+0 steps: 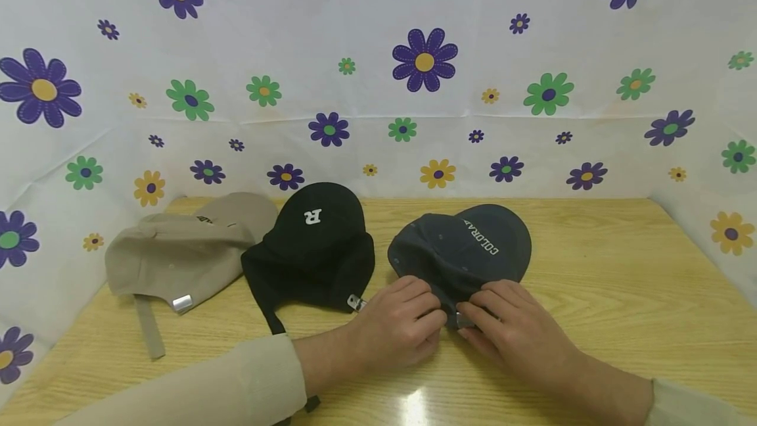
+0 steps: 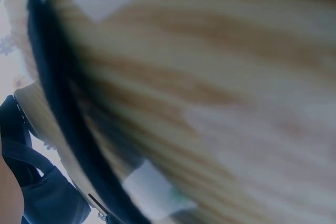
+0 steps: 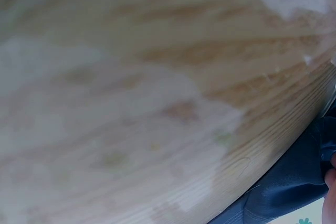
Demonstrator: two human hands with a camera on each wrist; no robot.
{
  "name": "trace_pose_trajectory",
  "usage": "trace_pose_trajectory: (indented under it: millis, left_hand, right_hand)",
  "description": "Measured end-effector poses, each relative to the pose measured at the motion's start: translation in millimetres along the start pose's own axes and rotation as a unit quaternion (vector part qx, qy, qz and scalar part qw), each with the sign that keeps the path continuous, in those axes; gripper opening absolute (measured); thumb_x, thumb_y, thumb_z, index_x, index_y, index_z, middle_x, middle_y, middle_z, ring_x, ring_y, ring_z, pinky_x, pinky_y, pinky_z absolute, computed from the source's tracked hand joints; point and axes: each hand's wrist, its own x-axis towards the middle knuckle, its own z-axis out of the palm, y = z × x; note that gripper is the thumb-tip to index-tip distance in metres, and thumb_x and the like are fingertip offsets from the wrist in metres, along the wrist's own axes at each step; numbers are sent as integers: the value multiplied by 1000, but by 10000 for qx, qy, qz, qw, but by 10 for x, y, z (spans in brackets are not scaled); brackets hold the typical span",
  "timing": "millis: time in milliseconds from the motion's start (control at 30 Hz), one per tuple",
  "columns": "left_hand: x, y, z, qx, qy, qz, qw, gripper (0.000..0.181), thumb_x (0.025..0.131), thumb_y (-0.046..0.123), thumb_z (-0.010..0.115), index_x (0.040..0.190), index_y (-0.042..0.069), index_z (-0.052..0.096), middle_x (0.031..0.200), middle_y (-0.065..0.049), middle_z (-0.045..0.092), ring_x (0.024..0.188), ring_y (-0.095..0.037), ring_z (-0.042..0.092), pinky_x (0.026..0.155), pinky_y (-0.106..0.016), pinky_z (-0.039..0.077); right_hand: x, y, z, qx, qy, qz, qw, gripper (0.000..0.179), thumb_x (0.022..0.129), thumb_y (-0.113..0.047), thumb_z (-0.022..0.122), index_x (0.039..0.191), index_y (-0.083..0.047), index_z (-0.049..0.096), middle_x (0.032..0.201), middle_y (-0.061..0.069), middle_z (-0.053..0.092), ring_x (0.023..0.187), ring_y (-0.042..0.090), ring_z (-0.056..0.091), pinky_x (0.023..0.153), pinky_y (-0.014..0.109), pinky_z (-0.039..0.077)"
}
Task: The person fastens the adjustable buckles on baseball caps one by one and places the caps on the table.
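A navy baseball cap (image 1: 437,248) with white lettering on its front lies on the table, its brim toward the back right. Curled fingers of my left hand (image 1: 396,324) grip the cap's back edge from the left. On the other side of that edge, my right hand (image 1: 520,331) pinches the cap by its silver buckle (image 1: 464,321). The strap is mostly hidden behind the fingers. In the right wrist view, fingertips (image 3: 331,182) rest against the navy fabric. The left wrist view has the cap at lower left, behind a dark strap (image 2: 68,108).
Left of the navy cap lies a black cap (image 1: 307,268) with a white R, its strap running under my left forearm. A beige cap (image 1: 171,252) with a hanging strap sits farther left, touching the black one. Behind the wooden table (image 1: 639,268) hangs a flowered cloth (image 1: 473,38).
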Motion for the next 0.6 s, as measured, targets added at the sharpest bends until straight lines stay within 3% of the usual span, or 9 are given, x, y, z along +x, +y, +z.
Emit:
trace_pose_trajectory:
  millis: [600]
  left_hand:
    - [-5, -6, 14, -104, 136, 151, 9997, 11, 85, 13, 61, 84, 14, 71, 83, 3, 66, 83, -14, 60, 84, -27, 50]
  right_hand:
    - [-4, -5, 5, -12, -96, 41, 9999, 46, 105, -42, 40, 102, -12, 75, 93, -2, 67, 91, 17, 58, 84, 34, 51]
